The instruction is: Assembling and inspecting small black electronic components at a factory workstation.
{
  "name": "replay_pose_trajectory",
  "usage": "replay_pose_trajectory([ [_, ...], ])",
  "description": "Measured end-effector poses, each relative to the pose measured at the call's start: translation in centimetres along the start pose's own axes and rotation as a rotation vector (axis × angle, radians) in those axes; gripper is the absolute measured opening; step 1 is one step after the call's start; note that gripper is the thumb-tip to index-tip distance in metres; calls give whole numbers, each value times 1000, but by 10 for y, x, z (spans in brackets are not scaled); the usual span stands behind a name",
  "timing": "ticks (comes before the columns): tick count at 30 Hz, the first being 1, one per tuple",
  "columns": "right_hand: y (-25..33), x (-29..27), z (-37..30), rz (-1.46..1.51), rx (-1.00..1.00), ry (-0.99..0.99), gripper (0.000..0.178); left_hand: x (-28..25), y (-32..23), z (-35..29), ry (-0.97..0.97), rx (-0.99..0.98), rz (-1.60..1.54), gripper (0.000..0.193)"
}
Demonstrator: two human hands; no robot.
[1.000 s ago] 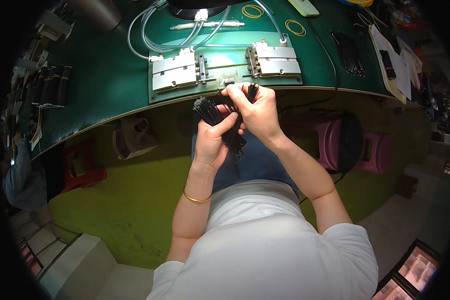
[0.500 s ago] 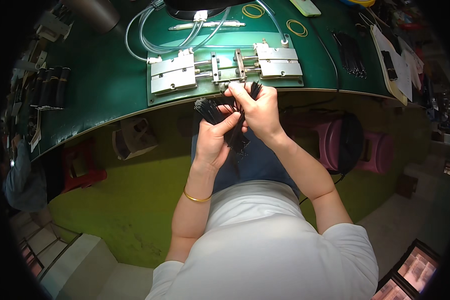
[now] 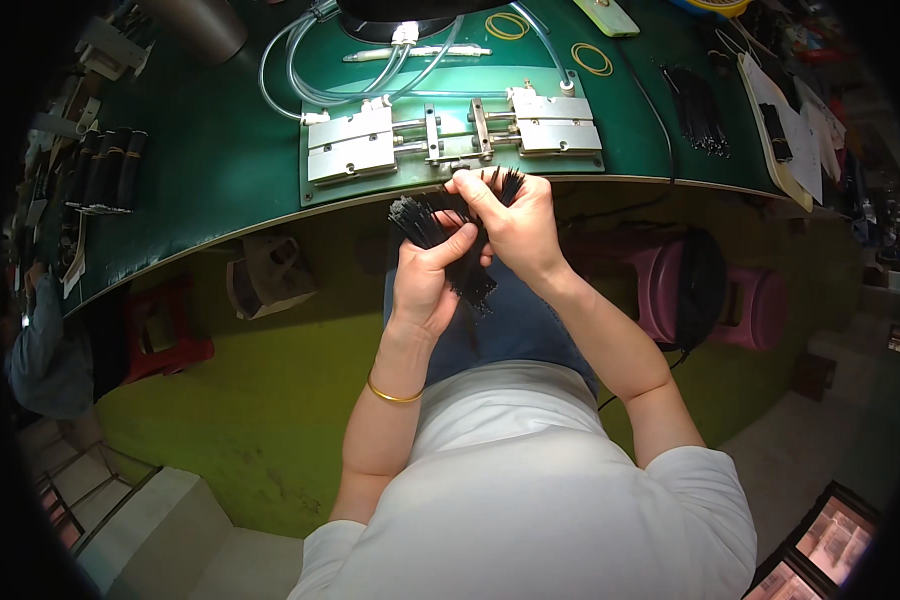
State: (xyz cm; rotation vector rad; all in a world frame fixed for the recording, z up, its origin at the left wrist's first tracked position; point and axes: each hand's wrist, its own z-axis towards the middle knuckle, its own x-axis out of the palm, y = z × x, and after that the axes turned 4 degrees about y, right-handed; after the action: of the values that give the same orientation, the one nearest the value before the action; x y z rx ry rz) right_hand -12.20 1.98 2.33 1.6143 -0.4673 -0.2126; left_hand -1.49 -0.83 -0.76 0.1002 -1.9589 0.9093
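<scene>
My left hand (image 3: 429, 277) is closed around a thick bundle of thin black wires (image 3: 416, 222). The cut ends fan out above the thumb, and more ends hang below the palm. My right hand (image 3: 521, 226) is close beside it, holding a smaller bunch of black wires (image 3: 511, 184) that sticks up past the fingers. Thumb and forefinger are pinched together at the tips; what lies between them is too small to make out. Both hands are just in front of a metal clamping fixture (image 3: 453, 134), with two silver cylinder blocks facing each other.
Clear air hoses (image 3: 300, 62) loop behind the fixture. A pen (image 3: 418, 53), yellow rubber bands (image 3: 592, 58) and a pile of black wires (image 3: 697, 112) lie on the green table (image 3: 220, 170). Tied black bundles (image 3: 107, 172) are at the left. Pink stools (image 3: 660, 285) stand below.
My right fingertips have shifted slightly left and down, away from the fixture. The left hand keeps its hold on the bundle almost unmoved.
</scene>
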Motion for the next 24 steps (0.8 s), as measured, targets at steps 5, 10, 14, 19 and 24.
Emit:
replay_pose_trajectory([
  [5, -3, -3, 3, -3, 42, -16, 21, -1, 3, 1, -16, 22, -4, 7],
  [10, -5, -3, 5, -12, 48, -22, 21, -1, 2, 3, 2, 3, 0, 8],
  [14, -6, -3, 6, -31, 37, -25, 21, -2, 3, 3, -6, -6, 12, 8],
  [19, -6, -5, 7, -18, 33, -16, 22, -4, 3, 5, 8, 4, 21, 8],
  [24, -7, -4, 9, 1, 25, -45, 22, 0, 1, 6, 15, -4, 9, 7],
])
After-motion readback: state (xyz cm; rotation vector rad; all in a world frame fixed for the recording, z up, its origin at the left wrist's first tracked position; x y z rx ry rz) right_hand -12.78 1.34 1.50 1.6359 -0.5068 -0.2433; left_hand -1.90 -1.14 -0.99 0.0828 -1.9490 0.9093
